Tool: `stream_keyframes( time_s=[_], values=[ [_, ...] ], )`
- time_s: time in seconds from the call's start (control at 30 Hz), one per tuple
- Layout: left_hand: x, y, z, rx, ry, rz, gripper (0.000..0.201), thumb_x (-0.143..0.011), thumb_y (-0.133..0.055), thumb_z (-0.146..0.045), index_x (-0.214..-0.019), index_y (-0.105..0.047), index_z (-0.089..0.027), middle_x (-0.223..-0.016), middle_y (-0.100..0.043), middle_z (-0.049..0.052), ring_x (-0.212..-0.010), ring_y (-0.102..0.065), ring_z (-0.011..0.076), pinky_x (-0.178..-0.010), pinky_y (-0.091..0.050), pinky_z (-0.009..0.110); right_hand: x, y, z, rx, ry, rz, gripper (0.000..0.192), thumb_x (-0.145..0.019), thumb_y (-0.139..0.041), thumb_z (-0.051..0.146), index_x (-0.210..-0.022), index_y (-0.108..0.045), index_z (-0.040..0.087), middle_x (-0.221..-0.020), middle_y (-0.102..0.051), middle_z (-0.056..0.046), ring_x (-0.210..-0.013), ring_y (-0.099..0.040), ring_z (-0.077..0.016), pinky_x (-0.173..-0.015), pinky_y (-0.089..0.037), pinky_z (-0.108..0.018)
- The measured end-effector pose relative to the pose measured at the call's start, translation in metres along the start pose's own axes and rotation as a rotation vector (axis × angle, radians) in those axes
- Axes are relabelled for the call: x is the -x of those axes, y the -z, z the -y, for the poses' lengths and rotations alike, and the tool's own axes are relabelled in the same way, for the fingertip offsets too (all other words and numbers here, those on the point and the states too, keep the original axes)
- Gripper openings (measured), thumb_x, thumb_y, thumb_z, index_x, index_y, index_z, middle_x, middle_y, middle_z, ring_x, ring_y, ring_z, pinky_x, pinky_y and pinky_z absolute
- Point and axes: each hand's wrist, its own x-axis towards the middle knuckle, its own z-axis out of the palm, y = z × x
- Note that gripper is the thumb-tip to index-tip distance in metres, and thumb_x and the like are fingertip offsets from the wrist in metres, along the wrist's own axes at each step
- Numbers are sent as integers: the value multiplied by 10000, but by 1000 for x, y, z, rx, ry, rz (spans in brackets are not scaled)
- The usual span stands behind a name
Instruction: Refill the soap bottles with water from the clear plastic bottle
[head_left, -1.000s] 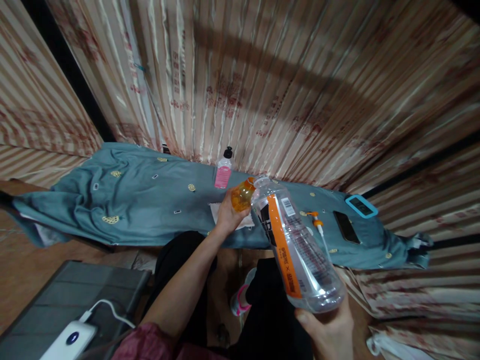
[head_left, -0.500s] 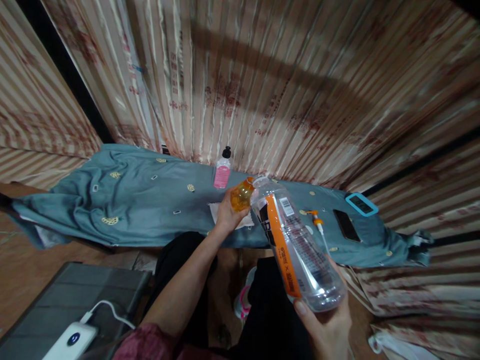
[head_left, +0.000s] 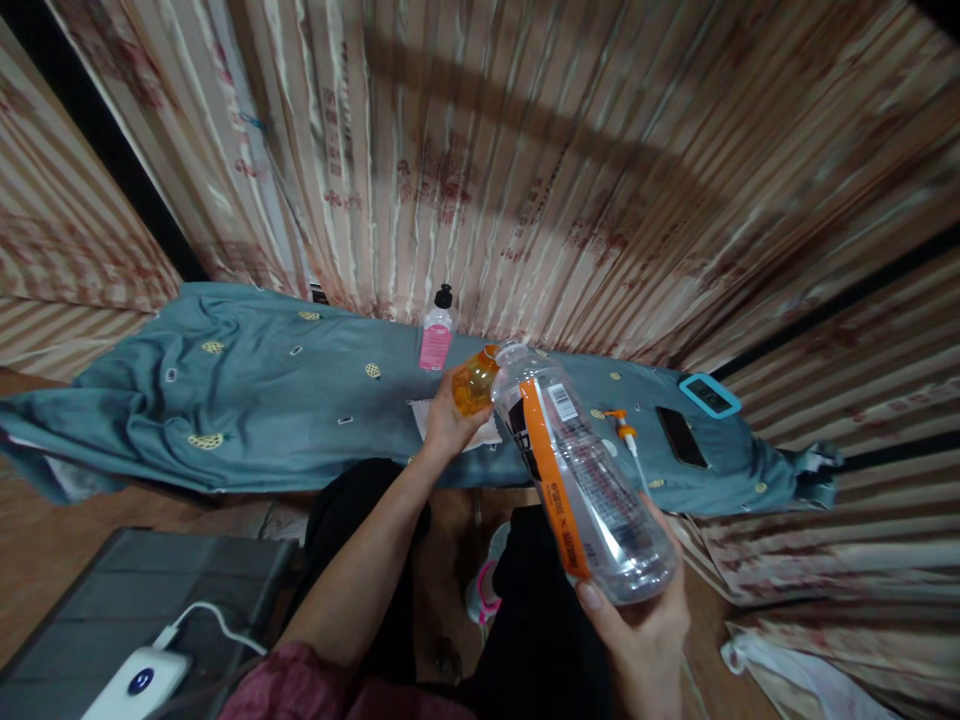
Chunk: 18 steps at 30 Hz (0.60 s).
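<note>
My left hand (head_left: 450, 420) is wrapped round a small orange translucent bottle (head_left: 475, 384), held above the cloth-covered table. In my right hand (head_left: 649, 625) lies a large clear plastic bottle (head_left: 592, 480) with an orange and black label, gripped near its base and tilted. Its neck points up and left and meets the mouth of the orange bottle; whether liquid passes between them I cannot make out. Under my left hand is a white cloth or tissue (head_left: 491, 432). To the right of the clear bottle lies an orange and white pump head (head_left: 626, 430) with a tube.
A pink-labelled bottle with a black cap (head_left: 436, 335) stands at the table's back. A dark phone (head_left: 681, 436) and a blue-framed clock (head_left: 709, 395) are on the right. The table wears a green cloth (head_left: 255, 400). A white power bank (head_left: 139, 685) rests on a grey stool (head_left: 97, 600).
The view has shifted slightly, so everything sits a little further left. Both hands keep their hold, and the two bottles stay mouth to mouth.
</note>
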Motion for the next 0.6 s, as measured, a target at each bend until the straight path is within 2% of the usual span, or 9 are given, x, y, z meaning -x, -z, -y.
stream_keyframes(
  time_s=[0.1, 0.23, 0.47, 0.6],
  values=[
    [0, 0, -2, -10, -12, 3, 709, -656, -857, -248, -1272, -507, -215, -1245, -696, 85, -1134, -699, 276, -997, -569, 426, 3, -7, 14, -40, -91, -14, 984, -688, -799, 555, -1503, -407, 166, -1496, -489, -172, -1343, -504, -340, -1084, -406, -462],
    [0, 1, -4, -2, 12, 3, 695, -663, -853, -246, -1262, -503, -216, -1228, -699, 81, -1120, -704, 272, -990, -573, 427, 3, -7, 20, -28, -102, -3, 983, -685, -798, 562, -1494, -414, 156, -1494, -497, -182, -1323, -529, -339, -1055, -442, -457],
    [-1, 2, -5, 9, 14, 7, 676, -658, -857, -257, -1237, -511, -217, -1218, -704, 72, -1111, -702, 264, -990, -569, 426, 2, -5, 16, -67, -116, 25, 949, -710, -792, 537, -1493, -412, 158, -1427, -568, -172, -1258, -590, -315, -1010, -484, -431],
    [0, 2, -5, -26, 11, 4, 684, -659, -856, -252, -1253, -518, -220, -1206, -707, 64, -1104, -705, 266, -970, -578, 406, 2, 0, 1, -111, -104, 47, 938, -689, -834, 483, -1480, -437, 171, -1432, -574, -167, -1240, -608, -307, -985, -500, -403]
  ],
)
